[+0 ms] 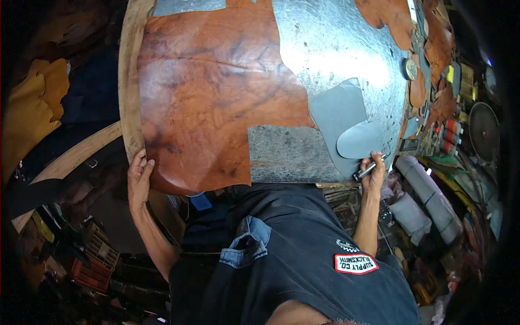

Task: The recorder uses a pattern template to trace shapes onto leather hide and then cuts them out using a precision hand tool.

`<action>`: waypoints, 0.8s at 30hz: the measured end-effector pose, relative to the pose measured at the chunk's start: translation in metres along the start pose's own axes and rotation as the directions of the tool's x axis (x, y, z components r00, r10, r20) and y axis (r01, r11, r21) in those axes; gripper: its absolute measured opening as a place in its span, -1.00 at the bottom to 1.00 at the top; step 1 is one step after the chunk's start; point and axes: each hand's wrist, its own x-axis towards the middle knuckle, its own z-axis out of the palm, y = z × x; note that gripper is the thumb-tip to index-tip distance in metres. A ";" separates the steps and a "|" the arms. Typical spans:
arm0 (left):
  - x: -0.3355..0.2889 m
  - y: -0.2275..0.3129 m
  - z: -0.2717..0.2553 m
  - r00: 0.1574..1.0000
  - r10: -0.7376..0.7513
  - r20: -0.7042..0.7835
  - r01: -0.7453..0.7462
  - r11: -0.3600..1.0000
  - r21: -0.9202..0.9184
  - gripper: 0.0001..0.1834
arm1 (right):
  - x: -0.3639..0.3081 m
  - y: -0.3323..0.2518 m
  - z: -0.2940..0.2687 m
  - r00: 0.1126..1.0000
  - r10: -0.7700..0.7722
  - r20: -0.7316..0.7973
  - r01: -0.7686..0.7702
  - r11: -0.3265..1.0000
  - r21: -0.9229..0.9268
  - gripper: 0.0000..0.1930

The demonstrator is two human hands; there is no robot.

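Observation:
A large piece of mottled brown leather (216,86) lies over the metal-topped table (303,38), its left side along a wooden edge strip (130,81). At its near left corner, my left hand (140,176) has thumb and fingers closed on the leather's edge by the wood. To the right of the leather lie an angular grey flat piece (338,108) and a rounded grey flat piece (357,140), the rounded one overlapping the other. My right hand (374,172) is closed around a slim dark tool with a metal shaft (362,174), just below the rounded piece. The tool's exact kind is unclear.
More brown leather (390,19) lies at the far right of the table, near a small round tin (410,69). Scraps and bottles crowd the right side, beside wrapped rolls (430,197). Tan leather (40,97) hangs at left; a red crate (92,275) stands below.

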 end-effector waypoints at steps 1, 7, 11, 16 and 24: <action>0.001 -0.005 -0.003 1.000 0.017 -0.015 -0.016 1.000 0.017 -0.57 | 0.000 0.000 0.001 1.000 -0.002 -0.003 0.002 1.000 -0.005 -0.83; 0.005 0.009 0.012 1.000 0.006 -0.009 -0.005 1.000 0.011 -0.61 | 0.000 -0.002 -0.002 1.000 -0.011 -0.026 0.011 1.000 -0.003 -0.83; 0.008 0.007 0.017 0.999 0.033 -0.013 -0.033 0.999 -0.006 -0.63 | 0.000 -0.006 0.007 0.999 0.009 -0.041 -0.009 1.000 0.017 -0.85; 0.011 0.019 0.028 0.999 -0.003 0.044 0.002 1.000 0.026 -0.63 | -0.006 -0.007 0.010 0.999 -0.014 0.030 0.011 0.995 0.100 -0.87; 0.013 0.017 0.029 1.000 -0.019 0.025 0.018 1.000 0.021 -0.60 | -0.020 0.006 0.075 0.963 0.106 0.246 -0.115 0.993 0.025 -0.88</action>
